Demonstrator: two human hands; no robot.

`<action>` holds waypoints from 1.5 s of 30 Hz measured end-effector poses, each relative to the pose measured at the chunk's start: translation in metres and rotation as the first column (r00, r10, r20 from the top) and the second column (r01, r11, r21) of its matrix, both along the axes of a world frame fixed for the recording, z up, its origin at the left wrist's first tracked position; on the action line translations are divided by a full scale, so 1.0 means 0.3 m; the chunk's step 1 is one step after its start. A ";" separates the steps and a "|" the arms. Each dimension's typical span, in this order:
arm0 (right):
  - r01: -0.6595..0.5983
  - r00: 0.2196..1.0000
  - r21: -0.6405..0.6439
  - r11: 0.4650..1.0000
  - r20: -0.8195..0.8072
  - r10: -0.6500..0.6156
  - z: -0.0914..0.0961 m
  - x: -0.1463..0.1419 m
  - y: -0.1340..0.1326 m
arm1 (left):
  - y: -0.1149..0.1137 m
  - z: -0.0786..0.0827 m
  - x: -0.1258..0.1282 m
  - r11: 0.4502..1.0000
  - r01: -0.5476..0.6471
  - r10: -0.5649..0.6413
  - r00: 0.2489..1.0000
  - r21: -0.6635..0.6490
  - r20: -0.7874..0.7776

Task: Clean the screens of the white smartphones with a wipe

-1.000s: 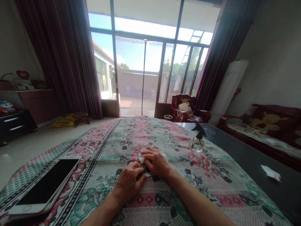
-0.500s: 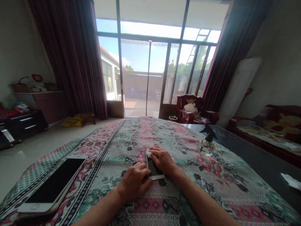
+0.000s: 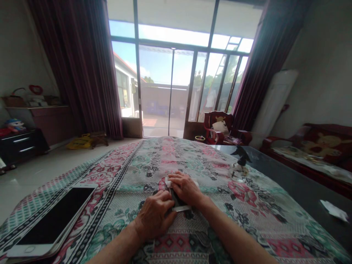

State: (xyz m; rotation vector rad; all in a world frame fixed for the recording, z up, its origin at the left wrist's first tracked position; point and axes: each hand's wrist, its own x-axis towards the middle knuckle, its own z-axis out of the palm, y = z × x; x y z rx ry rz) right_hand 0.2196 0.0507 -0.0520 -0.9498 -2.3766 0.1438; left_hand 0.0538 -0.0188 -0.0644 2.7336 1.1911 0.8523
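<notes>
A small phone (image 3: 179, 206) with a dark screen lies on the floral cloth (image 3: 132, 172) in the middle of the table. My left hand (image 3: 154, 216) grips its near left edge, fingers curled around it. My right hand (image 3: 185, 187) presses a white wipe (image 3: 168, 182) down on the screen, fingers closed over the wipe. Most of the phone is hidden under the two hands.
A larger white phone (image 3: 49, 220) lies screen up at the cloth's near left corner. A small clear spray bottle (image 3: 238, 169) with a black top stands right of the hands. A white scrap of paper (image 3: 334, 211) lies on the dark glass tabletop (image 3: 297, 187) at right.
My right hand has drawn the wipe back toward me over the screen after reaching the far end. My left hand keeps its hold on the phone.
</notes>
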 end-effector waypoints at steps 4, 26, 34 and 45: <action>0.085 0.994 -0.049 0.995 -0.063 -0.088 -0.009 0.007 0.036 | -0.002 0.003 0.000 1.000 0.010 -0.010 1.000 -0.012 0.029; 0.077 0.985 -0.035 0.996 -0.152 -0.082 -0.017 0.105 0.068 | 0.002 0.000 0.001 0.997 0.043 -0.038 0.994 -0.058 0.098; 0.081 0.991 0.109 0.991 -0.116 -0.068 -0.020 0.131 -0.023 | -0.009 0.007 -0.001 0.997 0.003 0.006 0.993 -0.073 0.114; 0.043 0.998 0.018 0.999 -0.035 -0.043 0.006 0.099 -0.059 | 0.025 -0.024 -0.020 0.992 -0.108 0.118 0.977 -0.060 0.178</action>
